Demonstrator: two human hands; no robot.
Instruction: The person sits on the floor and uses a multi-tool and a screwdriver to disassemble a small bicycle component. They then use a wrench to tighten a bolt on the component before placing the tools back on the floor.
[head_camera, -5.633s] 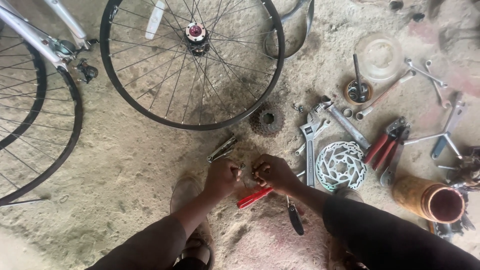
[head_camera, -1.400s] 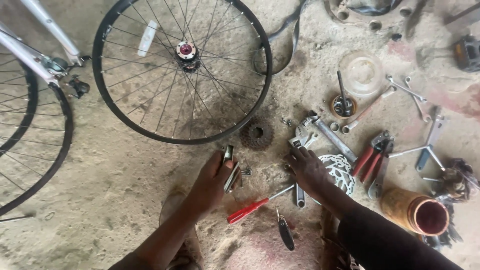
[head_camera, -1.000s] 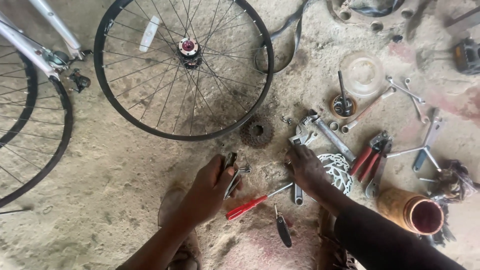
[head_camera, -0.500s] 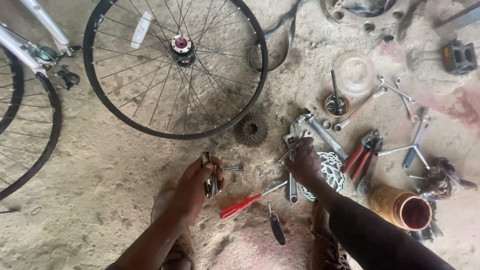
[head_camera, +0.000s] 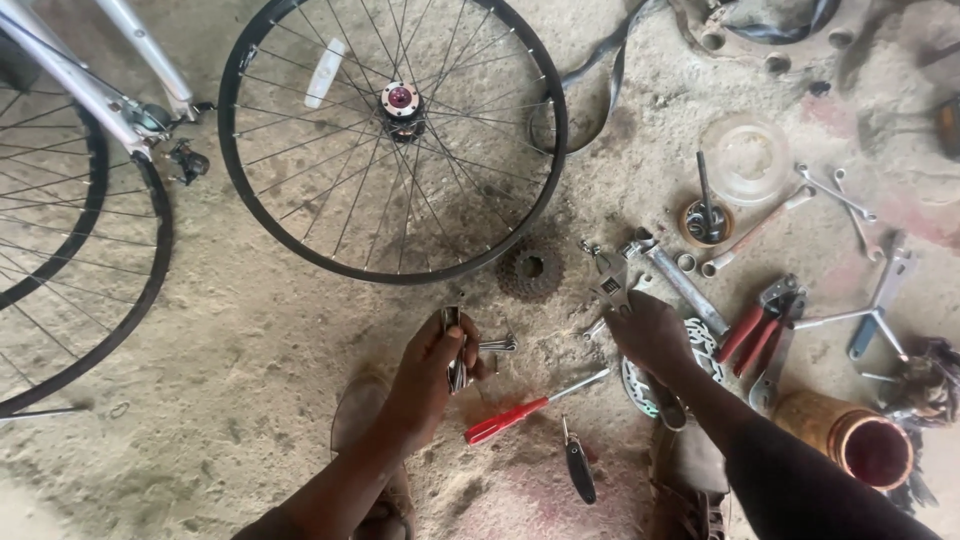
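Seated on a dusty concrete floor (head_camera: 250, 350), a person's left hand (head_camera: 425, 375) grips a folding metal multi-tool (head_camera: 455, 345) upright, while the right hand (head_camera: 650, 335) closes over a silver adjustable wrench (head_camera: 610, 280) among scattered tools.

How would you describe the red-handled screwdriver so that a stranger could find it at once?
Start from the big loose bicycle wheel lying flat on the dusty floor and go down past the small cassette below its rim. The screwdriver lies slanted between the left hand and the right hand. Its single straight red handle distinguishes it from the black-handled tool just below.
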